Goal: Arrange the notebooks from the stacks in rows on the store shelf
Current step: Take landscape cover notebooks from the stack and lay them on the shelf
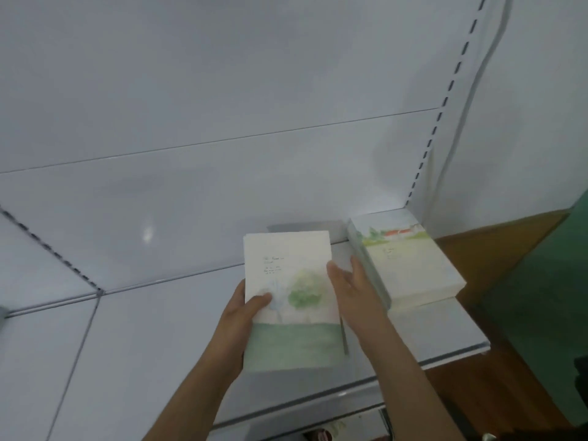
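Note:
A notebook (291, 300) with a white cover, a green tree and a green lower band is held above the white shelf (159, 329). My left hand (245, 310) grips its left edge, thumb on the cover. My right hand (356, 291) lies along its right edge with fingers straight. To the right, a stack of notebooks (410, 265) with a red-roofed landscape on the top cover lies on the shelf near its right end.
The shelf's white back panel (222, 106) rises behind, with slotted uprights (445, 100) at the right and left. Past the shelf's right end lie a brown floor (496, 249) and a green surface (547, 281). A lower shelf edge shows below.

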A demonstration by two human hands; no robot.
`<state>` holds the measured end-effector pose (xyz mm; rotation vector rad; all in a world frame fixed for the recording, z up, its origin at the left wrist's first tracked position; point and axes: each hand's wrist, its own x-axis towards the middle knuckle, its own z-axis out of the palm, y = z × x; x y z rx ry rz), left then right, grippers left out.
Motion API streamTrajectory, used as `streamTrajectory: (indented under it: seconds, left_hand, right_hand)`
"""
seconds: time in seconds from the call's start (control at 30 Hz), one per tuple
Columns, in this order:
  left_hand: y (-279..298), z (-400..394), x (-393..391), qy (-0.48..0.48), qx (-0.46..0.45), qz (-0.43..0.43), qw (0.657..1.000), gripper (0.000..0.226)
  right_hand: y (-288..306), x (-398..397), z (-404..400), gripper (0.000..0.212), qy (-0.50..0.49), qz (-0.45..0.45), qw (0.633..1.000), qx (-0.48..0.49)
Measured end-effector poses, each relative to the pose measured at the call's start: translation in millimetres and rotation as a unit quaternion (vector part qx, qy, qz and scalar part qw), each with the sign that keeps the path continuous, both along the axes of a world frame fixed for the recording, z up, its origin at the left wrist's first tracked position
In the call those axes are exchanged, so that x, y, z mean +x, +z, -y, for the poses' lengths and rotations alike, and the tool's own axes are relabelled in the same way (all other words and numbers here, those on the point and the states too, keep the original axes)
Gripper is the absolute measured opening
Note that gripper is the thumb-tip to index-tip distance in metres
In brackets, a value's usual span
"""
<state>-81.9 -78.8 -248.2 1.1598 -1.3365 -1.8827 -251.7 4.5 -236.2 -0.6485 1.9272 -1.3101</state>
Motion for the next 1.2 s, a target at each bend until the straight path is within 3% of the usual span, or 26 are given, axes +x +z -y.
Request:
streamTrajectory:
  seconds: [0.07,0.17,0.23,0.33,0.63,0.8,0.93,0.97,1.03,1.1,1.2]
  left_hand:
    - [1,1,19,-0.009,-0.004,0.008,1.0,0.031]
    - [0,7,50,0.008,-0.002,0.027,1.0,0.027]
    - [-2,12,74,0.022,-0.009,0.042,0.999,0.025]
    - [-7,22,118,0.056,-0.023,0.073,0.995,0.024]
    - [-18,87,287,0.109,-0.125,0.182,0.969,0.027]
    - [-31,113,349,0.015,-0.204,0.192,0.96,0.05]
    - [-40,125,371,-0.006,-0.296,0.303,0.906,0.088]
    - [-44,125,375,-0.033,-0.304,0.326,0.895,0.101]
    - [-52,121,381,-0.103,-0.329,0.377,0.86,0.122]
    - [-61,117,381,-0.143,-0.361,0.404,0.828,0.126]
    - [-67,120,378,-0.121,-0.365,0.365,0.848,0.116]
  right_hand:
    - [-9,14,14,0.06,0.017,0.071,0.997,0.0]
    - [-22,42,34,0.026,0.025,0.064,0.998,-0.016]
    - [-24,66,49,0.017,0.033,0.093,0.995,-0.025]
    - [-20,114,72,0.015,0.048,0.149,0.987,-0.031]
    - [-31,277,153,0.011,0.08,0.196,0.977,-0.004]
    - [-32,328,190,0.012,0.087,0.051,0.995,0.006]
    - [-36,344,204,0.071,0.153,-0.114,0.974,0.124]
    - [-35,346,203,0.076,0.155,-0.13,0.969,0.14]
    - [-35,348,197,0.068,0.142,-0.131,0.971,0.139]
    - [-36,347,193,0.049,0.117,-0.094,0.981,0.123]
    - [-30,347,194,0.038,0.075,-0.014,0.993,0.094]
